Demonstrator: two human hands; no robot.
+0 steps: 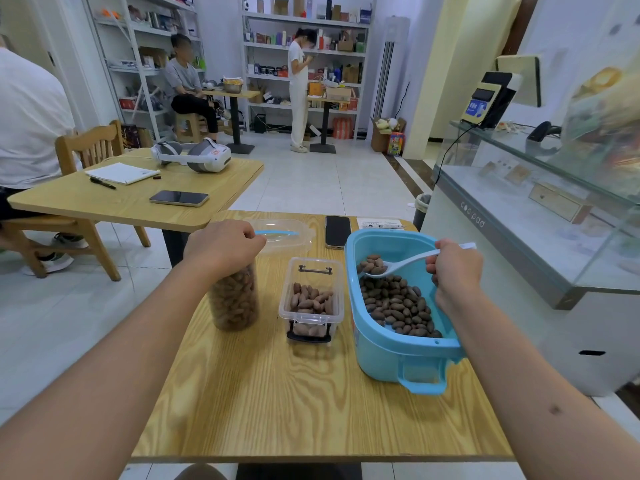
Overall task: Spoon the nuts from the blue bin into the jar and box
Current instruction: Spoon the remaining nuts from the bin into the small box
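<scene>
The nuts [398, 304] are small, hard and light, and I judge they roll easily, so the white spoon [388, 267] must stay level. My right hand [453, 268] pinches its thin handle near the end, wrist raised over the blue bin [391, 355]; the bowl carries a heap of nuts just above the rest. The handle looks smooth plastic, so a firm grip is better. My left hand [221, 247] is curled around the top of the jar [235, 299], which looks nearly full. The box [311, 299] stands between jar and bin on the tabletop [294, 393], partly filled.
</scene>
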